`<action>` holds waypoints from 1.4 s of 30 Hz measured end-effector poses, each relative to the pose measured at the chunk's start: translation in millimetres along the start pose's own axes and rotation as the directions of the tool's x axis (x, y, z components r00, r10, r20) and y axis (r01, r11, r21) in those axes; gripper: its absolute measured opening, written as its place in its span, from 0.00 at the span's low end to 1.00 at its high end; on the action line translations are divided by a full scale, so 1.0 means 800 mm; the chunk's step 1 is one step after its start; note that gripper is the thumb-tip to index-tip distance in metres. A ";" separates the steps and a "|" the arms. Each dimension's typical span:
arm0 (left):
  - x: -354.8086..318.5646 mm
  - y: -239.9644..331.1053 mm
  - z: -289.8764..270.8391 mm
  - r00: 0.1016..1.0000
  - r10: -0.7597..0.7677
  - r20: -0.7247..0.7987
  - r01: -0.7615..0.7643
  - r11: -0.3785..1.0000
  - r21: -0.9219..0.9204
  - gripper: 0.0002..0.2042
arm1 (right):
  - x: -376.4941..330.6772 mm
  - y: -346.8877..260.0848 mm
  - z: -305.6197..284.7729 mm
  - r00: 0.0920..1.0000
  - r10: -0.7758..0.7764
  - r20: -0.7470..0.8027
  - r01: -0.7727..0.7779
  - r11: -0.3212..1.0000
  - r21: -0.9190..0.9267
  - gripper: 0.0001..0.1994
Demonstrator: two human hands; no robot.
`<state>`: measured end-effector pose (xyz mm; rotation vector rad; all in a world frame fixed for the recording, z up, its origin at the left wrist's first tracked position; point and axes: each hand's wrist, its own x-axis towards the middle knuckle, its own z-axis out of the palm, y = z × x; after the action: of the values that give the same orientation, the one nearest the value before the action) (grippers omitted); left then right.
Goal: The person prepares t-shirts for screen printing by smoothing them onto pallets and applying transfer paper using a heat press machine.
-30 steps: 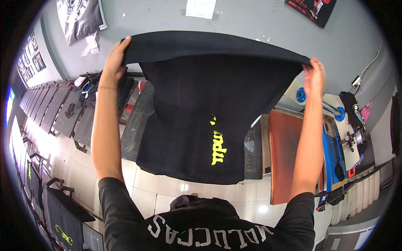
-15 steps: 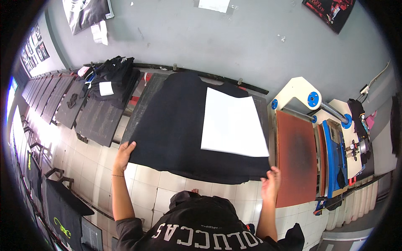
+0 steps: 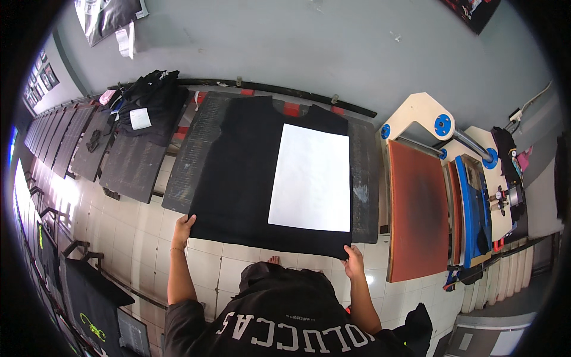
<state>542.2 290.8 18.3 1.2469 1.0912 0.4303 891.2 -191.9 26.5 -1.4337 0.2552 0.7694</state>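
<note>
A black T-shirt [image 3: 238,172] lies spread over a worn dark board [image 3: 189,160], its neckline toward the wall and its hem hanging past the near edge. On the right part of the shirt rests a blank white sheet [image 3: 310,178]. My left hand [image 3: 183,228] pinches the hem's left corner between thumb and fingers. At the right corner of the hem, my right hand [image 3: 353,260] is closed on the fabric too. Bare strips of the board show on both sides of the shirt.
To the right stands a heat press with a reddish-brown pad [image 3: 418,211] and a blue-framed part [image 3: 473,214]. A heap of black garments [image 3: 148,107] with a white paper lies on the boards at the left. More dark boards [image 3: 71,134] run farther left.
The shirt has come down flatter onto the board, with its neckline and shoulders now showing. My right hand has moved left and gripped the hem corner; the sheet lies straighter.
</note>
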 end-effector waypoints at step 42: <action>0.043 -0.065 0.158 0.778 0.506 -0.372 -0.195 0.758 0.622 0.16 | -0.124 0.034 -0.276 0.722 -0.564 -0.400 0.326 0.788 -0.522 0.08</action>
<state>649.7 233.3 -51.9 1.9613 1.5046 0.8331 863.7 -433.9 28.3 -2.0169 0.1484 -0.0291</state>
